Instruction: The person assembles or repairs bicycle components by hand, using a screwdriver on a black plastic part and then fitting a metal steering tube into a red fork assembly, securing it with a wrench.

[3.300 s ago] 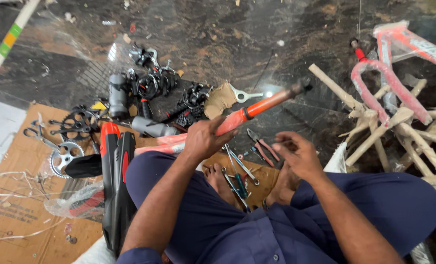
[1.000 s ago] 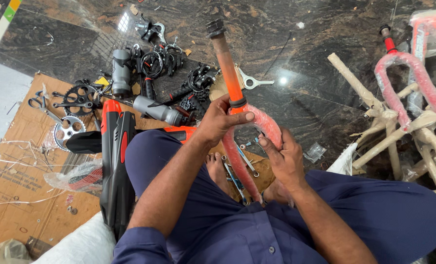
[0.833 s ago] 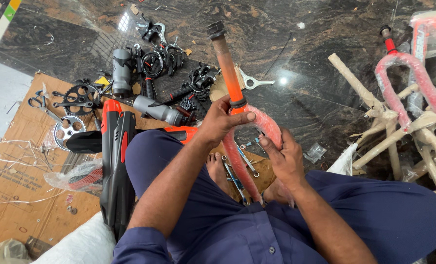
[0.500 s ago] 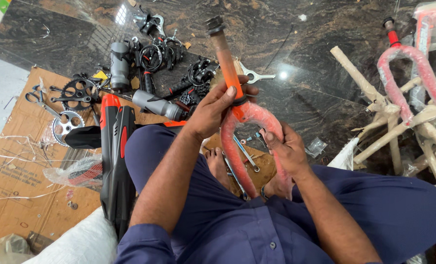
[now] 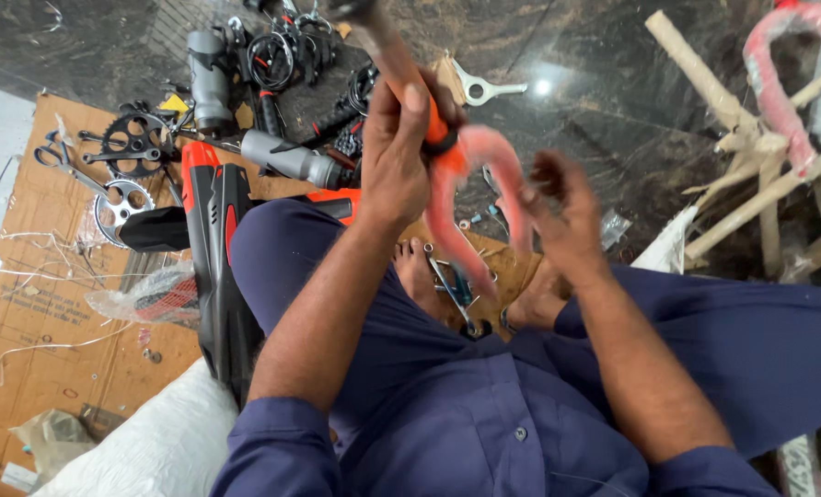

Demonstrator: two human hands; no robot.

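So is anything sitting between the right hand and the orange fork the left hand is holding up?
Nothing visible. The left hand grips the orange fork at its crown, and the right hand hovers open beside one leg, with only open air between them.

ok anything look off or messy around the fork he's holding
Nothing looks broken, but it is cluttered. The left hand grips the orange fork at its crown; the right hand is blurred beside one leg. Loose tools lie between the feet, chainrings sit scattered on the cardboard, and a crumpled plastic bag lies there too.
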